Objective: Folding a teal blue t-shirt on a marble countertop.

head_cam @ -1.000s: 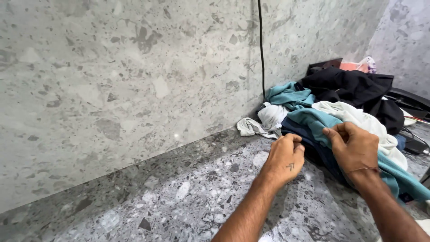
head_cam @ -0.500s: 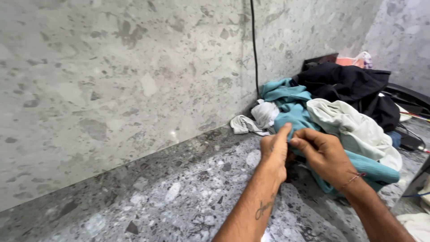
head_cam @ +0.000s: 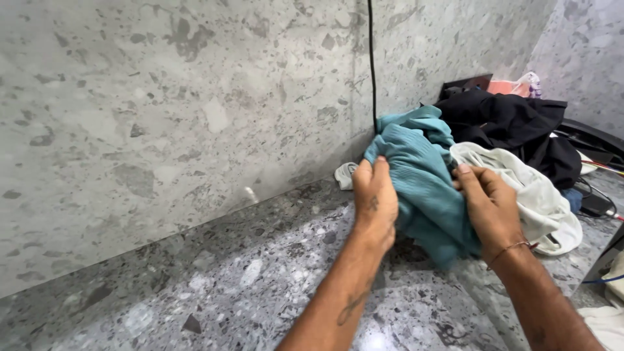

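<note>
Both hands grip one teal garment (head_cam: 426,188), lifted off the speckled grey counter (head_cam: 260,292) and bunched between them. The left hand (head_cam: 375,203) pinches the garment's left edge, its fingers curled shut over the cloth; the thumb is hidden behind the fabric. The right hand (head_cam: 489,207) holds the garment's right edge, fingers closed on a fold, with most of the fingertips buried in the cloth. A thin thread bracelet (head_cam: 509,248) circles the right wrist.

The teal garment hangs in front of the pile, so whatever lies directly behind it cannot be made out. Its lower end droops toward the counter; whether it touches the surface is unclear. Just right of the teal garment, touching it, lies a white garment (head_cam: 539,201). Beyond the teal garment, farther right, a black garment (head_cam: 513,123) is heaped against the wall, partly covering a dark flat object whose kind is hard to tell. A small white cloth (head_cam: 344,174) peeks out left of the teal garment, mostly hidden by the left hand. A black cable (head_cam: 372,58) runs down the stone wall (head_cam: 162,117) and vanishes behind the teal garment. More cables and pale fabric right of the white garment are cut off by the frame.
</note>
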